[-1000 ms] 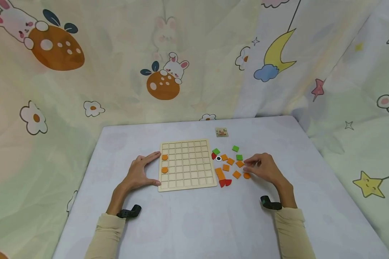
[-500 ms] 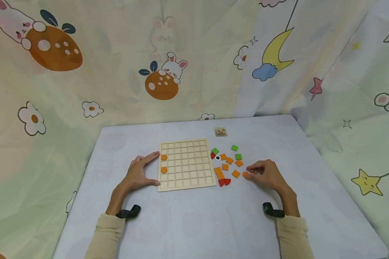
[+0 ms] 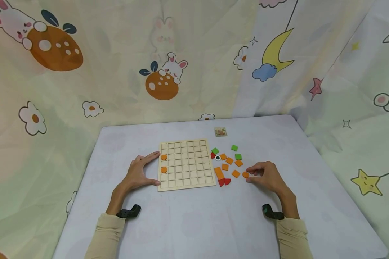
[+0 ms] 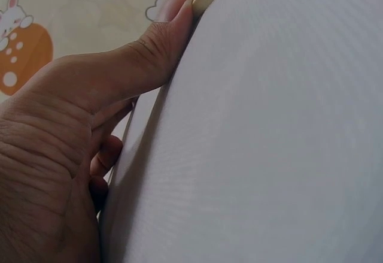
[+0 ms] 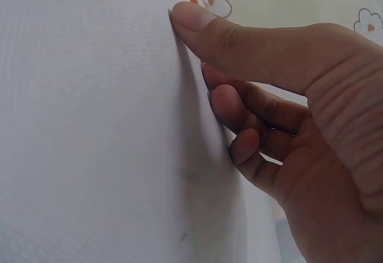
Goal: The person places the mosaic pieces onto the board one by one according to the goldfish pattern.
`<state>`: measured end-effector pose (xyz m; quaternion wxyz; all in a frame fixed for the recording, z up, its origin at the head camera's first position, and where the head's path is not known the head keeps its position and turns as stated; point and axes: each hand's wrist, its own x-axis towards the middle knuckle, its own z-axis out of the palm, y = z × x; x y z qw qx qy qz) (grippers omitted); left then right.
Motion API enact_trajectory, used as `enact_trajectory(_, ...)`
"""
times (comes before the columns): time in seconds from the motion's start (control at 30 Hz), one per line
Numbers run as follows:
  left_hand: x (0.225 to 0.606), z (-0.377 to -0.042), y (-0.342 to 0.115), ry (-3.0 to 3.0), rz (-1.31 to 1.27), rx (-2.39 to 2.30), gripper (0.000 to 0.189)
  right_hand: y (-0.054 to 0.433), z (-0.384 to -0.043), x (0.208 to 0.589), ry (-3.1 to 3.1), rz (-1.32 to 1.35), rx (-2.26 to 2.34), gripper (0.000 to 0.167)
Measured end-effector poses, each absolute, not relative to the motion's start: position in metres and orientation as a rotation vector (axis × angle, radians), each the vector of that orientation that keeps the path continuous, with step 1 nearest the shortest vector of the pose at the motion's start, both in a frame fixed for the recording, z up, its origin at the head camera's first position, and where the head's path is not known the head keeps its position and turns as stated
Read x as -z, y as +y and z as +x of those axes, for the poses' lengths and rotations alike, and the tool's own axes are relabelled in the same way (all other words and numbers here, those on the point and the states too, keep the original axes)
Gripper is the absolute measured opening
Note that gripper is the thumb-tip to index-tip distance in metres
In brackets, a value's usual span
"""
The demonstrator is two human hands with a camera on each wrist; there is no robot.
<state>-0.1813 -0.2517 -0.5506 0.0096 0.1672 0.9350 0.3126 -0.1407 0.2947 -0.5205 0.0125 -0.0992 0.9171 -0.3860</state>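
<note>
A pale wooden grid board (image 3: 188, 165) lies flat on the table, two orange discs (image 3: 164, 157) in its left column. My left hand (image 3: 137, 174) steadies the board's left edge, thumb and fingers spread wide apart; in the left wrist view its thumb (image 4: 149, 53) presses against the board's side. To the right of the board, my right hand (image 3: 266, 175) has its thumb and forefinger on either side of a loose orange disc (image 3: 245, 175), which still shows flat on the table between their tips. The right wrist view shows the thumb (image 5: 197, 23) close to the tabletop and the other fingers bent.
Several orange squares (image 3: 236, 174), green squares (image 3: 235, 148), red quarter-circle pieces (image 3: 227, 181), an orange rectangle (image 3: 219, 173) and a white-and-black eye disc (image 3: 218, 158) lie between board and right hand. A small pattern card (image 3: 220, 132) lies behind them.
My right hand has shifted down from beside an orange square to the loose orange disc, and its thumb has spread away from the forefinger. The left hand stays at the board.
</note>
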Motion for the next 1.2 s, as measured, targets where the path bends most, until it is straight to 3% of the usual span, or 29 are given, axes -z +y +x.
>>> enact_trajectory(1.2, 0.5483, -0.1807, -0.2502, 2.907, 0.51, -0.987, 0.126, 0.2889, -0.1408, 0.5195, 2.882, -0.316, 1.144, 0.023)
